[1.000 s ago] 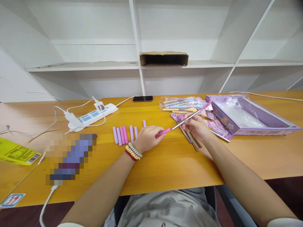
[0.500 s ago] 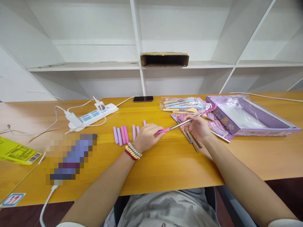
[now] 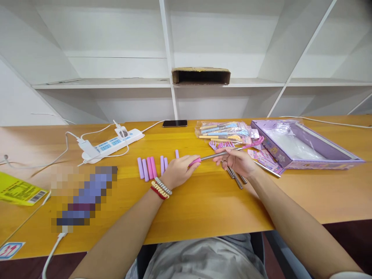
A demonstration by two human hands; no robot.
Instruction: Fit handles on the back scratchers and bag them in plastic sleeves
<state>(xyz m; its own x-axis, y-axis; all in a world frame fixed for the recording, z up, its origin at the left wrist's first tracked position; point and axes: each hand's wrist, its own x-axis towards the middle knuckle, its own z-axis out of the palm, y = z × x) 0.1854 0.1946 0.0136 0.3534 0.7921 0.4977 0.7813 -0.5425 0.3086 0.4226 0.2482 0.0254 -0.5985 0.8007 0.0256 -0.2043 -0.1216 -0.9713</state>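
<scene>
**Back scratcher [image 3: 208, 157] spans the gap between the hands, its grip end to the left**

The scratcher's long axis runs crosswise in front of the person, above the table [image 3: 203, 213], angling slightly away towards the right. Its pink grip [image 3: 195, 161] is at the left end and its pink claw head [image 3: 255, 143] at the right, close to the near left side of the purple box [image 3: 322, 164]. Grip and metal shaft [image 3: 213, 155] look roughly in line and meet just beside the left fingertips; how deeply the shaft sits in the grip cannot be told.

The left hand [image 3: 178, 171] is nearer the grip and is closed on it, thumb and fingers pinching, with most of it hidden. The right hand [image 3: 240, 162] is nearer the claw head; it is partly open, its fingers loosely curled around the shaft.

Loose grips [image 3: 150, 168], purple and pink, lie beyond and to the left of the left hand, their axes pointing away from the person. More shafts [image 3: 238, 181] stick out under the right hand towards the person, at an angle to the held one.
</scene>
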